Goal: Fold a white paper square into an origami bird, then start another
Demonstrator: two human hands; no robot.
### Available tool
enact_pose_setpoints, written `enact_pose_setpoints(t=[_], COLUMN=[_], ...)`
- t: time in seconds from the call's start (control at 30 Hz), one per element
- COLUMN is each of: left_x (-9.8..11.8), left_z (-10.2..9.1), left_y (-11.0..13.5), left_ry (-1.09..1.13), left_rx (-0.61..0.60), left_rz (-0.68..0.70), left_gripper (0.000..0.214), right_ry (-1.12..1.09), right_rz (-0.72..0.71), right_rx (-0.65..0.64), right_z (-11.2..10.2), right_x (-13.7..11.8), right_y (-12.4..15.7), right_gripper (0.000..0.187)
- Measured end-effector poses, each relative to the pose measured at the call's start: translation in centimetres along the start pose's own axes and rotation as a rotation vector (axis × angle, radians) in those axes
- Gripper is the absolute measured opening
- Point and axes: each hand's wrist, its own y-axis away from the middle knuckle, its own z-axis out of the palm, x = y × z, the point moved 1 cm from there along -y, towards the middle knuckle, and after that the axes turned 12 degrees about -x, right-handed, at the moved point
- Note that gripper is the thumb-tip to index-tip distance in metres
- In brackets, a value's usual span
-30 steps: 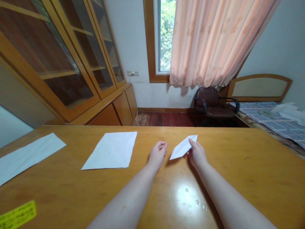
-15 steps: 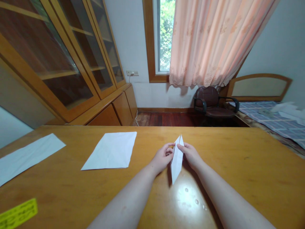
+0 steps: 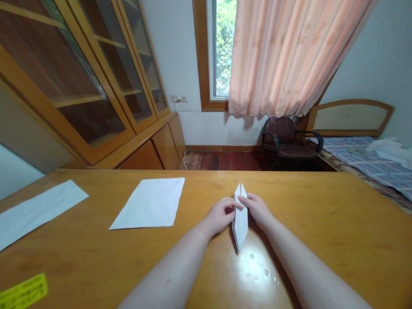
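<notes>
Folded paper, over the desk, right of a flat sheet: my right hand pinches its right side, my left hand holds its left; I judge creasing the step in hand, next calling for even pressure

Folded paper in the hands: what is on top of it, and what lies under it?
On the folded paper lie a finger of the left hand and the thumb of the right hand. Below is the table; any fingers underneath are covered.
</notes>
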Motion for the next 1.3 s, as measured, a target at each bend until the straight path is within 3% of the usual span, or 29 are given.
enact_pose_setpoints(t=[0.3,0.47,0.87,1.3], left_x=[0.37,0.32,0.15,0.40], left_z=[0.08,-0.11,-0.63,-0.28], left_y=[0.25,0.12,-0.05,0.16], left_ry=[-0.064,-0.122,0.026,-0.103], left_rx=[-0.079,-0.027,0.131,0.070], left_rz=[-0.014,-0.019,-0.025,-0.021], left_gripper=[0.030,0.027,0.019,0.028], right_ry=[-0.014,0.033,-0.046,0.026], right_rz=[0.025,0.021,0.036,0.011], right_rx=[-0.003,-0.006,-0.110,0.010], right_z=[-0.08,-0.14,-0.17,0.11], right_x=[0.14,0.06,0.44,0.01], right_y=[-0.03,-0.05,-0.16,-0.23], right_gripper=[0.033,0.033,0.029,0.032])
